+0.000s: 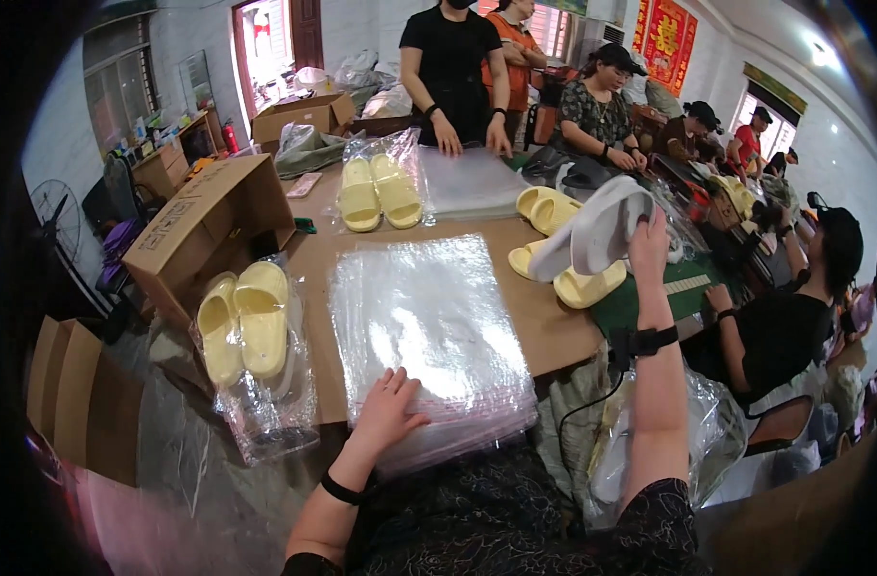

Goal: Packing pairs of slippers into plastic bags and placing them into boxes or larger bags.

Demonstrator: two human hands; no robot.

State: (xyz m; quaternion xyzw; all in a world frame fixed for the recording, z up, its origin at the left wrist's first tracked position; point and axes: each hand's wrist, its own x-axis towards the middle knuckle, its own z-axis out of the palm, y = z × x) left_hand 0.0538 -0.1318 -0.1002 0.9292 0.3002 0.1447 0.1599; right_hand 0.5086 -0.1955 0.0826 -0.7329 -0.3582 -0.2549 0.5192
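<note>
Presently, left hand (389, 411): fingers slightly spread, resting on clear bags (419, 312)
Right hand (648, 245): fingers pinching white slippers (606, 228), which extend leftward from them
Loose yellow slippers (592, 287): below the right fingers, leftward
Cardboard box (201, 219): beyond the left fingers, leftward

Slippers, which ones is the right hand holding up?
The pale grey pair, gripped by the right hand. The yellow slippers nearby differ in colour, and that hand isn't holding them.
</note>
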